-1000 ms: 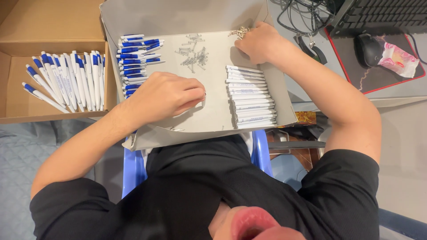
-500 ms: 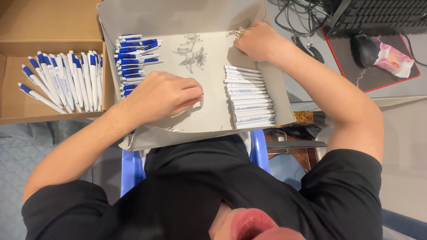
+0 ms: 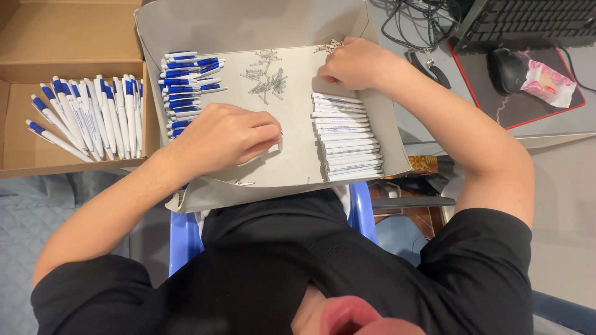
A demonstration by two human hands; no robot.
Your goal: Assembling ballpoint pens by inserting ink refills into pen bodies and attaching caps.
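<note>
A grey cardboard tray (image 3: 248, 25) lies on my lap. My left hand (image 3: 226, 136) rests on its floor with fingers curled around a small white pen part, just right of a stack of blue pen pieces (image 3: 189, 84). My right hand (image 3: 354, 62) is at the tray's far right corner, fingers pinched over small metal springs by the rim. A loose heap of springs (image 3: 267, 77) lies mid-tray. A row of white pen barrels (image 3: 347, 136) is stacked along the right side, below my right hand.
A brown cardboard box (image 3: 68, 37) on the left holds several finished white-and-blue pens (image 3: 87, 118). At the upper right are cables (image 3: 422, 25), a black keyboard (image 3: 528, 18), a mouse (image 3: 506, 68) on a red-edged mat and a pink wrapper (image 3: 549, 84). A blue chair edge (image 3: 360, 211) shows under the tray.
My right hand has shifted slightly toward the springs at the tray's rim. My left hand stays in place, fingers curled a bit tighter.
</note>
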